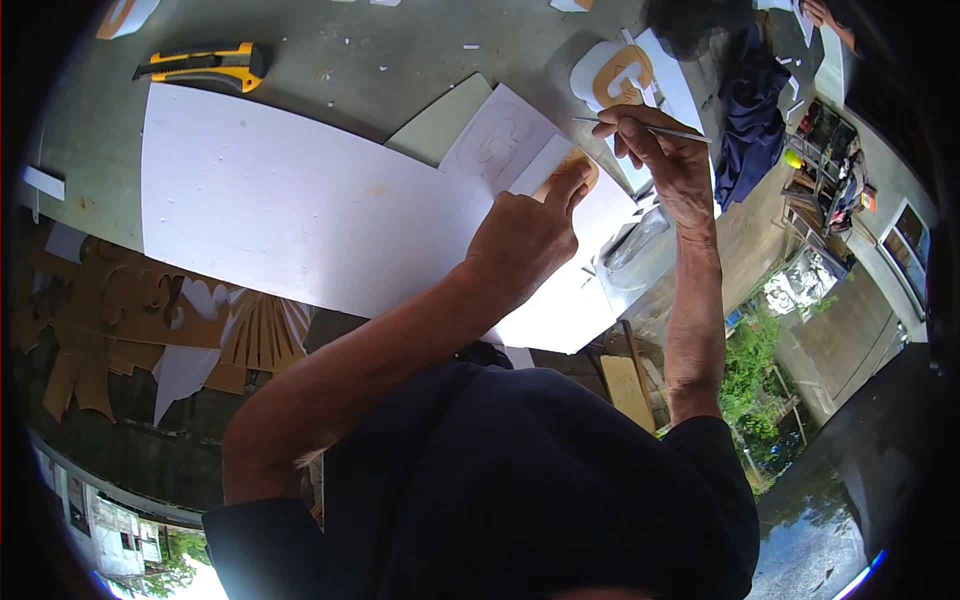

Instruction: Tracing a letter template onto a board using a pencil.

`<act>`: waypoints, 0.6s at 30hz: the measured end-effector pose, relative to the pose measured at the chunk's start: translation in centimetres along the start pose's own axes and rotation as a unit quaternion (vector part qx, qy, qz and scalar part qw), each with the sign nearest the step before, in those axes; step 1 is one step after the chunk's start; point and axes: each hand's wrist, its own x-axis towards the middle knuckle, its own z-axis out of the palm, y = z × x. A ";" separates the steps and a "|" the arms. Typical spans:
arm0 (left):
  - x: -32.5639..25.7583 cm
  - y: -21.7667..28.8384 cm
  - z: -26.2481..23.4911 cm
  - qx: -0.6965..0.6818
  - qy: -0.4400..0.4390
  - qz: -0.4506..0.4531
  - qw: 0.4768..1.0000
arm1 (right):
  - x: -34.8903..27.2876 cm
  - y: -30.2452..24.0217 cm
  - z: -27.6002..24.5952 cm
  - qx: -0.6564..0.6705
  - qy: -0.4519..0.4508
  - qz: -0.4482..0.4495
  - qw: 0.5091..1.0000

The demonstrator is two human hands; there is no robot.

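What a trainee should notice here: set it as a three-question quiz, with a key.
1. Fill in the colour: The left hand touches a small ____ piece.
2. True or false: The utility knife is in the left hand.
3. Which hand holds the slim tool?

Key:
1. Tan.
2. False; the utility knife lies on the grey table.
3. The right hand.
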 end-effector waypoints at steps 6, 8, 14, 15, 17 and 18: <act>0.1 -0.4 0.0 0.063 0.017 0.030 0.997 | -2.3 3.6 1.0 0.147 0.054 0.005 0.988; 0.1 -0.5 0.0 0.076 0.028 0.027 0.996 | -2.4 4.4 1.0 0.166 0.038 -0.001 0.985; 0.5 -0.8 -1.3 0.065 -0.030 0.042 0.997 | -2.2 6.1 1.6 0.194 0.036 -0.032 0.980; 0.6 -0.8 -1.4 0.061 -0.033 0.039 0.997 | -2.1 6.4 1.8 0.193 0.032 -0.045 0.980; 0.7 -0.8 -1.6 0.059 -0.051 0.041 0.996 | -1.8 6.7 2.0 0.213 0.036 -0.055 0.975; 0.8 -0.8 -1.7 0.054 -0.062 0.040 0.996 | -1.7 6.6 1.9 0.203 0.025 -0.062 0.977</act>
